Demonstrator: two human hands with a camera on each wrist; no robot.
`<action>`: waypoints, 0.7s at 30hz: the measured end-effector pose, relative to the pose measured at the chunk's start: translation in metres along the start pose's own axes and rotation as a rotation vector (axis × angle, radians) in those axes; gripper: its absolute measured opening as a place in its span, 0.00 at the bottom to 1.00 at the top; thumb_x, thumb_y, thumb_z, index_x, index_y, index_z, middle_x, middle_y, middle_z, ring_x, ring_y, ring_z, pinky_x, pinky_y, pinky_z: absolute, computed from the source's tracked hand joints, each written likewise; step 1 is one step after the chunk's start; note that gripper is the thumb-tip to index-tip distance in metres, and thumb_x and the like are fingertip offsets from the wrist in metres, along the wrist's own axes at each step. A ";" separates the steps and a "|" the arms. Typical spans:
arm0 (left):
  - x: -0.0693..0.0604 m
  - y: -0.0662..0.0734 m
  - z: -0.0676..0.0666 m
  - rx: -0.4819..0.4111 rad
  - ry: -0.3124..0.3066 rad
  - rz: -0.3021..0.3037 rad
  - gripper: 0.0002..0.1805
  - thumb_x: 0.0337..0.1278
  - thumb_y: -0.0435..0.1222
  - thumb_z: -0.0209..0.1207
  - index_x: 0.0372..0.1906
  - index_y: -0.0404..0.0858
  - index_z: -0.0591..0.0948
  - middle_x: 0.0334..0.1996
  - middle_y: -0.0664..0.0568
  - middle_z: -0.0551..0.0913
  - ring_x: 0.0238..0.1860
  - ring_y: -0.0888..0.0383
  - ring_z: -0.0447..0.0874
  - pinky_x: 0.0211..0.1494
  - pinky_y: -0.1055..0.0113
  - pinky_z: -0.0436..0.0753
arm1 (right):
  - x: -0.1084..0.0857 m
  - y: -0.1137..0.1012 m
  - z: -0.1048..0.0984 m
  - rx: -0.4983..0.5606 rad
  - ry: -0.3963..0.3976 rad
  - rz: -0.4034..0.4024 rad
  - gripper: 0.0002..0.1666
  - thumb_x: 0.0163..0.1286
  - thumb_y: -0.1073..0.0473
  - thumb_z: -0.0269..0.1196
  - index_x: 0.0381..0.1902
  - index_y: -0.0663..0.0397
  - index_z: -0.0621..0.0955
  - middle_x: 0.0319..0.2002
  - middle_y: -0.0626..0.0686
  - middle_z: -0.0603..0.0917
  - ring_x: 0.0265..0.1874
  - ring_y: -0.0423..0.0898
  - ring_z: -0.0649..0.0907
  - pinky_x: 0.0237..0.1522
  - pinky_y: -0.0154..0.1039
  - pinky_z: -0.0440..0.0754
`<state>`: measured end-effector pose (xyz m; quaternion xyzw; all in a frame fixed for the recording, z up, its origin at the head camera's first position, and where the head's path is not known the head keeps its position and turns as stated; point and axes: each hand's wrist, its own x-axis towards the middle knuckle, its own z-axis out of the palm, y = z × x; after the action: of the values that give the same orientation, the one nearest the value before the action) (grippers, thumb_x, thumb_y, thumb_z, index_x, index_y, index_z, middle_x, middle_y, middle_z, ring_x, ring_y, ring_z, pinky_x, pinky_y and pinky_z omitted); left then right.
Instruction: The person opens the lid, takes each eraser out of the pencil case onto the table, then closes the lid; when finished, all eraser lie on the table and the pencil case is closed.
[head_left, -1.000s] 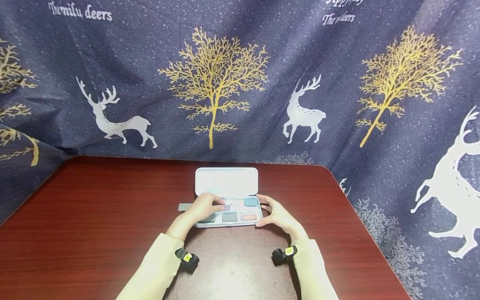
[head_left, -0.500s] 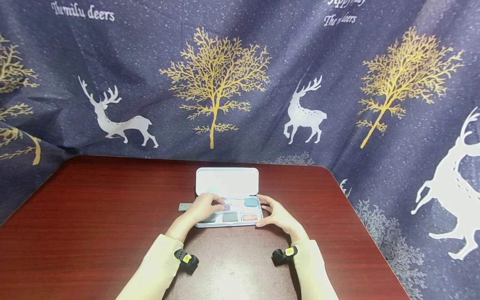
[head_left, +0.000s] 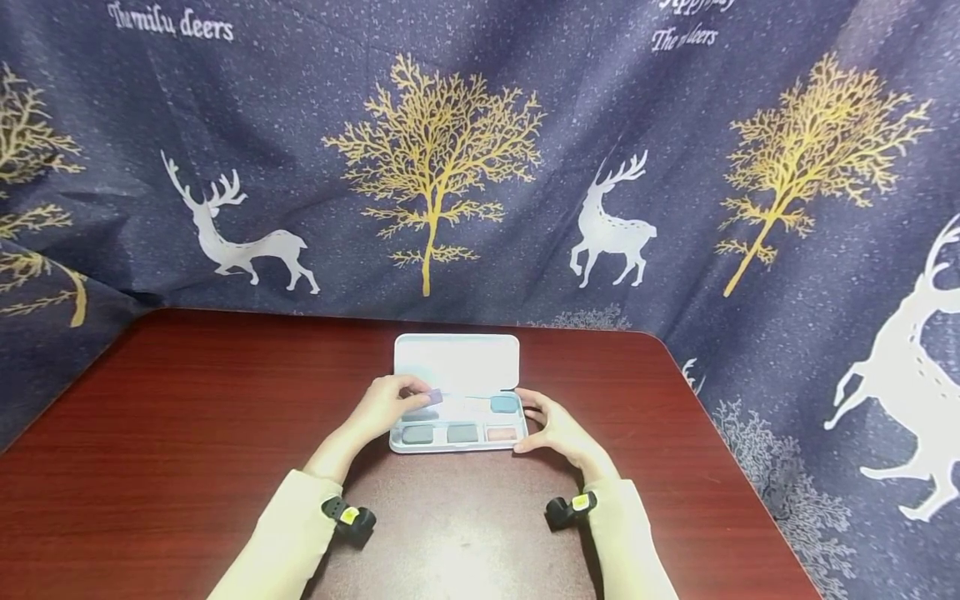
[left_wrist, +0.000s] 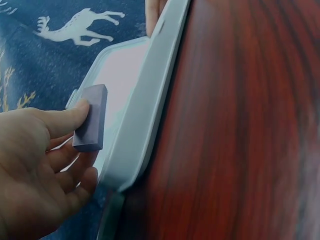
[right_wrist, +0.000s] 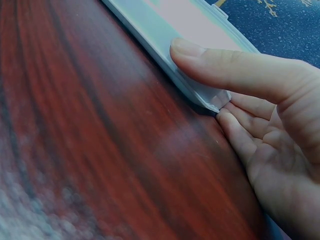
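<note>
An open light-blue hinged case (head_left: 457, 448) lies on the table, its pale lid (head_left: 456, 362) folded back. Between left thumb and fingers, my left hand (head_left: 378, 408) pinches a small purple rectangular block (left_wrist: 91, 117), held over the case's left part. At the right end of the case, my right hand (head_left: 558, 429) grips the corner; in the right wrist view its thumb lies on the rim, fingers around the outer side. In the compartments sit two grey-green blocks (head_left: 462, 433), a pinkish block (head_left: 501, 434) and a blue block (head_left: 504, 404).
The dark red wooden table (head_left: 247, 417) extends around the case. A greenish flat strip (left_wrist: 111, 215) lies by the case's left end, mostly hidden in the head view. A dark blue cloth (head_left: 480, 167) with deer and trees hangs behind the table.
My left hand has drawn back up and to the left, lifting the purple block out of the case. The front left grey-green block now shows. My right hand stays at the case.
</note>
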<state>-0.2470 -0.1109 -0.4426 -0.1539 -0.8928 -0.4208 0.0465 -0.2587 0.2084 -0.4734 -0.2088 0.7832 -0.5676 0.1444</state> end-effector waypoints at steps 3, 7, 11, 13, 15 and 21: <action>-0.003 -0.004 -0.009 -0.009 0.004 -0.006 0.10 0.58 0.38 0.65 0.41 0.36 0.86 0.38 0.47 0.88 0.43 0.50 0.83 0.50 0.54 0.81 | 0.000 -0.001 0.000 0.007 0.001 0.004 0.54 0.47 0.74 0.73 0.71 0.71 0.60 0.69 0.71 0.64 0.67 0.68 0.67 0.69 0.55 0.66; -0.007 -0.011 -0.020 -0.003 0.003 -0.021 0.11 0.60 0.38 0.64 0.43 0.36 0.86 0.39 0.46 0.87 0.46 0.47 0.83 0.55 0.48 0.79 | -0.001 -0.003 0.001 0.022 0.001 0.017 0.54 0.47 0.74 0.73 0.71 0.70 0.60 0.69 0.71 0.65 0.67 0.67 0.67 0.68 0.54 0.68; -0.011 -0.019 -0.032 0.007 0.012 -0.042 0.12 0.61 0.39 0.63 0.44 0.36 0.85 0.42 0.44 0.87 0.49 0.46 0.82 0.57 0.47 0.78 | -0.001 -0.002 0.001 0.022 0.003 0.020 0.54 0.47 0.74 0.73 0.71 0.70 0.60 0.68 0.71 0.65 0.67 0.68 0.67 0.68 0.53 0.69; -0.013 -0.023 -0.038 0.001 0.007 -0.062 0.12 0.61 0.39 0.63 0.45 0.36 0.85 0.42 0.44 0.87 0.42 0.48 0.83 0.49 0.52 0.81 | -0.001 -0.002 0.001 0.022 0.005 0.023 0.54 0.47 0.74 0.73 0.71 0.70 0.60 0.68 0.71 0.64 0.67 0.68 0.67 0.67 0.54 0.69; -0.015 -0.027 -0.044 -0.002 -0.008 -0.074 0.12 0.61 0.39 0.63 0.45 0.36 0.85 0.42 0.43 0.87 0.36 0.50 0.83 0.42 0.56 0.81 | -0.001 -0.002 0.001 0.023 0.006 0.026 0.54 0.47 0.74 0.73 0.71 0.70 0.60 0.69 0.71 0.64 0.67 0.68 0.66 0.67 0.54 0.69; -0.021 -0.039 -0.061 0.026 -0.038 -0.062 0.12 0.60 0.39 0.63 0.44 0.35 0.86 0.41 0.45 0.87 0.46 0.49 0.82 0.50 0.55 0.79 | -0.001 -0.001 0.001 0.018 0.005 0.024 0.54 0.47 0.73 0.73 0.71 0.70 0.60 0.69 0.71 0.64 0.67 0.68 0.66 0.68 0.53 0.69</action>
<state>-0.2426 -0.1862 -0.4363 -0.1337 -0.9031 -0.4076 0.0183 -0.2575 0.2079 -0.4726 -0.1966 0.7808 -0.5735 0.1510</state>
